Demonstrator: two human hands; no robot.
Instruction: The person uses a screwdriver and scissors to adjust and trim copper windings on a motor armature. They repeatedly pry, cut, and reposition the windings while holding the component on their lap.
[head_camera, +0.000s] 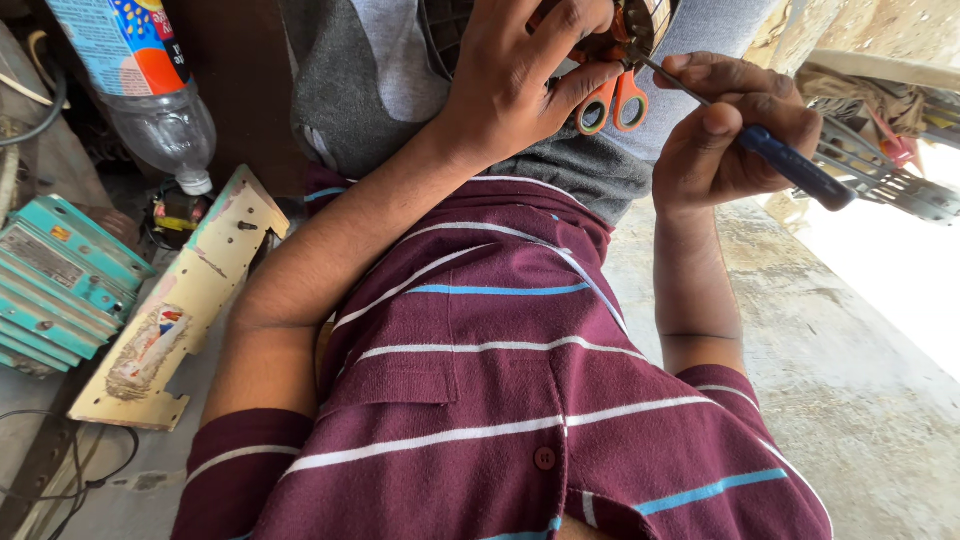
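left hand (510, 80) clamps orange-handled scissors (612, 100) against fan grille (645, 20) to steady it | right hand (735, 125) fist-grips blue-handled screwdriver (760, 145), tip angled into the grille

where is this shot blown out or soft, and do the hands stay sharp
Head view: the far right edge is blown out to white by daylight beyond the concrete ledge. Left hand and right hand are evenly lit and fairly sharp, as is the blue-handled screwdriver. The plastic bottle at upper left shows slight softness and wide-angle stretch.
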